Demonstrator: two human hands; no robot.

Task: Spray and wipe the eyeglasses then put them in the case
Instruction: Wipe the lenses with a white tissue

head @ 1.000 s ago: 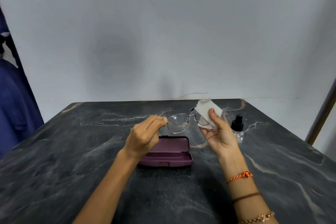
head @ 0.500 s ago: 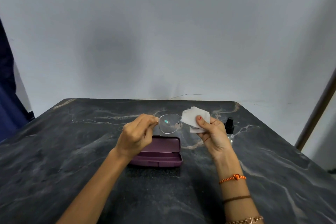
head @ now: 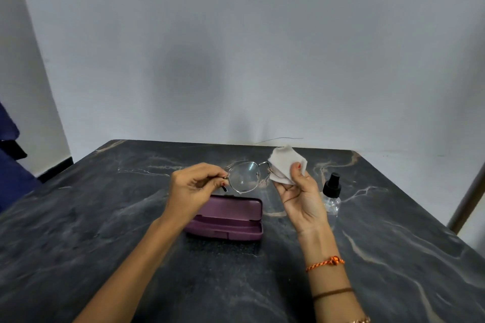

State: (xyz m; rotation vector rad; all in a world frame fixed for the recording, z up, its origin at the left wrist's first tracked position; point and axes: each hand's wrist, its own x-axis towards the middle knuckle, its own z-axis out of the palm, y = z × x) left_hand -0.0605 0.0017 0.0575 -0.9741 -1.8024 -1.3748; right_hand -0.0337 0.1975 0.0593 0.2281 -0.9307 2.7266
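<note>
The left hand (head: 195,189) has its grip closed in a pinch on the hinge end of the thin metal-framed eyeglasses with clear lenses (head: 243,177), thumb and fingertips pressed together at the frame's 9 o'clock edge; a dark temple tip shows just below the pinch. The right hand (head: 301,196) has its grip closed on a white crumpled wiping cloth (head: 284,164), thumb on the near face, palm turned toward the camera, the cloth wrapped over the lens at the frame's 3 o'clock side so that lens is largely hidden. The other lens is uncovered and faces the camera. The eyeglasses are held in the air between the two hands, clear of the surface, above the far edge of the case. The purple hard-shell eyeglasses case (head: 231,217) lies open on the dark grey marble-patterned surface (head: 105,244), at 6 o'clock from the eyeglasses, its lid raised at the back and its interior showing nothing inside; the left wrist overlaps its 9 o'clock end. A small clear spray bottle with a black pump top (head: 332,194) stands upright on the surface at 3 o'clock from the right hand, just beside it, not touching as far as can be told. The right wrist carries an orange thread band (head: 325,263), a brown band (head: 332,292) and a metal bracelet (head: 360,320) at the frame edge.
</note>
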